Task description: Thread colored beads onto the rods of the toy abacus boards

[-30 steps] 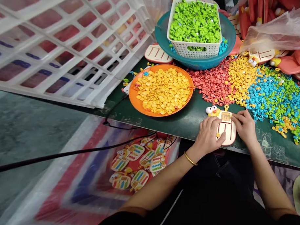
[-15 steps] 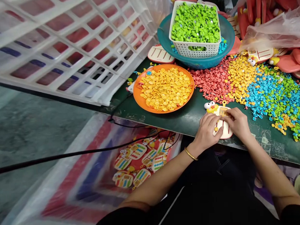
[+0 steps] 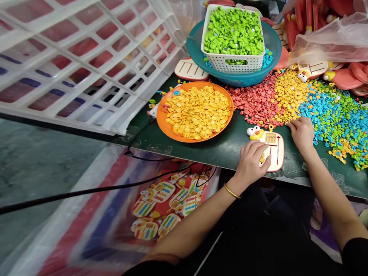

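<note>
Left hand (image 3: 250, 163) lying flat, pressing duck toy board (image 3: 271, 150) onto worktop (image 3: 229, 146); right hand (image 3: 302, 130) loosely curled, picking at yellow beads (image 3: 286, 95).

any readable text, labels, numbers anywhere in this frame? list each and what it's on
None can be read.
The small panel at the top of the duck board under the left hand: too small and blurred to tell if it bears any marks.
The finished boards in the bag below the table: only coloured stripes show, blurred.
The beads by the right hand, orange plate and white basket: no marks visible.
</note>
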Demonstrator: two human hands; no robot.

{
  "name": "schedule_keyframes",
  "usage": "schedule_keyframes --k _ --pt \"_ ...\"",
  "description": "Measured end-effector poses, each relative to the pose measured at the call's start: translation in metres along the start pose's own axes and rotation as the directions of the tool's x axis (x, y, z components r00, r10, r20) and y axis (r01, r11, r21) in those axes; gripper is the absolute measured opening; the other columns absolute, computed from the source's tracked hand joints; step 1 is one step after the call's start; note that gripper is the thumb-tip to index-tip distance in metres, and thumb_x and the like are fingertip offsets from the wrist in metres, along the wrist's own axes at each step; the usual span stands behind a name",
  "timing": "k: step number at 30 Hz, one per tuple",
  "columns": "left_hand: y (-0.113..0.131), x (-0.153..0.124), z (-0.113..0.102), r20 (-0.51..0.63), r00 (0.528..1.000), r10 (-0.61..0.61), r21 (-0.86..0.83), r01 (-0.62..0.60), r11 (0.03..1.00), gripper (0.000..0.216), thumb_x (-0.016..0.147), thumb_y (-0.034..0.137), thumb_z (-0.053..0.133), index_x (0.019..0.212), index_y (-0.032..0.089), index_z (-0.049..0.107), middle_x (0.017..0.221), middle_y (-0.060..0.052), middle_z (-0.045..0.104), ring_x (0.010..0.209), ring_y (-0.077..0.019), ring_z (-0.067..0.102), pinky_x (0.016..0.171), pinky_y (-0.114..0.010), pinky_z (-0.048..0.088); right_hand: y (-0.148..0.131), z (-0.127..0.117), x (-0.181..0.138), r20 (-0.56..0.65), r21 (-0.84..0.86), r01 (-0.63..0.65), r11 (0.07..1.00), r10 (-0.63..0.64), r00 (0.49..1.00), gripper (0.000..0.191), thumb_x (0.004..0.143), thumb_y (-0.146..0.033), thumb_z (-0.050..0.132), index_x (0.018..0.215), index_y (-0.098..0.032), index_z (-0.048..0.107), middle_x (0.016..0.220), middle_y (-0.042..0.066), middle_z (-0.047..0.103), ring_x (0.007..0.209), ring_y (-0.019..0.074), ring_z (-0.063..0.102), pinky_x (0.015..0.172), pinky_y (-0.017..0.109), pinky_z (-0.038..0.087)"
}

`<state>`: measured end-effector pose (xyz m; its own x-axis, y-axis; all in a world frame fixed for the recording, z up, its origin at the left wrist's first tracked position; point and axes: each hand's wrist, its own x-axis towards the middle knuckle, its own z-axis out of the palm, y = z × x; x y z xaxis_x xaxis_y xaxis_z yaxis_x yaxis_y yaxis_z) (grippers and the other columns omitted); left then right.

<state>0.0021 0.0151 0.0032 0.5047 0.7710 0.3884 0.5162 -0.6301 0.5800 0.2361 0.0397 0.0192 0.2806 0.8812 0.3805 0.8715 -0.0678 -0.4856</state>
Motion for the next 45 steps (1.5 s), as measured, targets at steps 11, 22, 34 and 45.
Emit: schedule_keyframes --k 11,22,34,45 --pt "0.003 0.002 -0.003 0.063 0.998 -0.011 -0.014 0.011 1.000 0.025 0.092 0.034 0.055 0.109 0.017 0.058 0.116 -0.013 0.062 0.115 -0.0278 0.054 0.097 -0.044 0.041 0.013 0.001 -0.016 0.133 -0.028 0.089 0.996 -0.084 0.988 0.027 0.095 -0.031 0.049 0.093 -0.021 0.074 0.090 0.011 0.064 0.089 0.0269 0.052 0.083 0.046 0.045" --pt "0.004 0.003 -0.002 0.091 0.996 -0.024 -0.012 0.025 1.000 0.026 0.093 0.035 0.053 0.112 0.018 0.056 0.120 -0.013 0.060 0.117 -0.0288 0.051 0.099 -0.045 0.040 -0.022 -0.006 -0.046 0.100 0.231 0.082 0.970 -0.108 0.989 0.018 0.092 -0.034 0.060 0.096 -0.029 0.078 0.100 0.006 0.072 0.094 0.0238 0.059 0.085 0.045 0.050" --pt "0.007 0.002 -0.001 0.098 0.995 -0.022 -0.054 0.028 0.998 0.024 0.091 0.035 0.055 0.109 0.018 0.053 0.119 -0.013 0.059 0.116 -0.0278 0.053 0.099 -0.044 0.043 -0.026 -0.011 -0.076 0.135 0.196 0.109 0.975 -0.136 0.981 0.024 0.095 -0.028 0.053 0.100 -0.027 0.076 0.094 0.007 0.066 0.091 0.0216 0.060 0.080 0.038 0.054" --pt "0.001 0.001 0.004 0.049 0.999 -0.012 -0.006 0.012 1.000 0.027 0.089 0.038 0.059 0.105 0.017 0.053 0.115 -0.014 0.060 0.109 -0.0290 0.055 0.091 -0.044 0.044 -0.050 0.012 -0.070 0.188 0.396 0.139 0.908 -0.228 0.955 0.030 0.094 -0.019 0.049 0.104 -0.029 0.076 0.101 0.005 0.074 0.097 0.0205 0.067 0.091 0.038 0.055"
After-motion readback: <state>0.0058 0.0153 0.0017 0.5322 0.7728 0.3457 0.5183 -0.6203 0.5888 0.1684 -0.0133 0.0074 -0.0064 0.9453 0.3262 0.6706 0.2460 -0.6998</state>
